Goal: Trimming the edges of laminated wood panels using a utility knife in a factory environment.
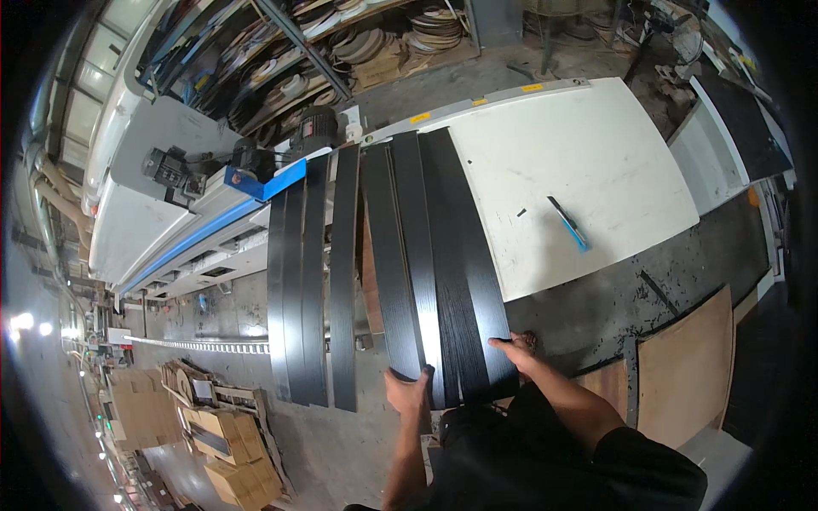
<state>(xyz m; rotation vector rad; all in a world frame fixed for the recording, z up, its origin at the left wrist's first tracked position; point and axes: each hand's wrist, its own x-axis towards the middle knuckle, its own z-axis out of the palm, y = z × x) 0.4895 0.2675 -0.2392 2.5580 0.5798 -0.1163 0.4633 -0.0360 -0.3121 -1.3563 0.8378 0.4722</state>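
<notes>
Several long black wood-grain boards lie side by side, running away from me. My right hand [516, 351] is closed on the near right edge of the widest black board [464, 247], thumb on top and fingers partly hidden beneath. At the near end of the narrower black boards beside it, my left hand [409, 392] is closed with the thumb over the edge; its other fingers are mostly hidden. To the left, apart from both hands, lie a separate narrow black strip [343, 281] and a group of black strips [294, 298].
A white worktable [588, 153] adjoins the boards on the right, bearing a slim blue-handled cutter [569, 226]. On the left stands a white machine [141, 230] with motors. Cardboard boxes [230, 434] sit at lower left, brown panels [686, 366] at lower right. Shelves hold coiled edging [366, 47].
</notes>
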